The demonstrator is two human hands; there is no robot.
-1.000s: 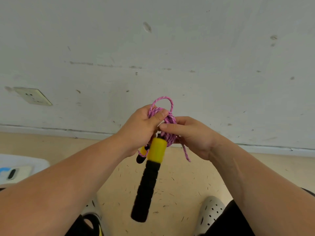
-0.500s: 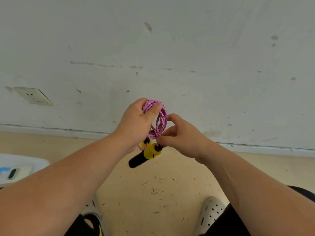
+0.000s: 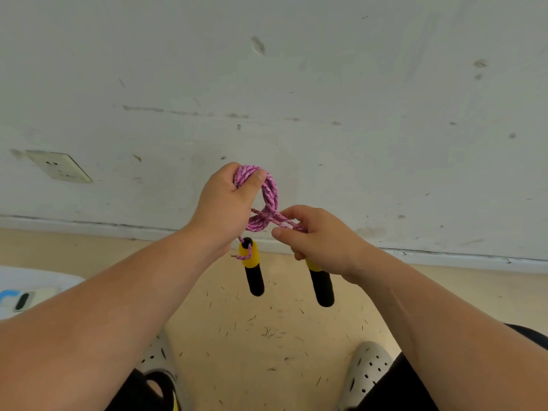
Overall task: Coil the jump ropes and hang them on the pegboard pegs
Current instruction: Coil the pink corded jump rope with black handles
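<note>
The left hand (image 3: 225, 203) has its grip closed round the top of the pink jump rope (image 3: 271, 197), with the thumb pressed over the bundled strands, so the coil hangs as one small loop of several turns, held up in front of the wall (image 3: 355, 84). The right hand (image 3: 320, 235) keeps a narrow grip, thumb and forefinger pinching the strands that cross the bottom of the loop and run off to its side. There's one rope, braided, pink with dark flecks, and two handles, each a yellow collar over a black foam cylinder. The first handle (image 3: 252, 268) dangles free just below the left hand, with a short knotted rope tail at its collar. The second handle (image 3: 321, 286) pokes down from under the right hand's curled fingers. Both handles hang roughly upright, near each other but apart, above a tan floor (image 3: 267, 336) flecked with little dark bits. Two pale perforated clogs show at the bottom, the left clog (image 3: 154, 357) and the right clog (image 3: 367, 372). The wall is scuffed white with one socket plate (image 3: 59, 166) low on the left. At the left edge a white surface (image 3: 35, 280) carries one small flat device (image 3: 22, 301), too blurred to make out
</note>
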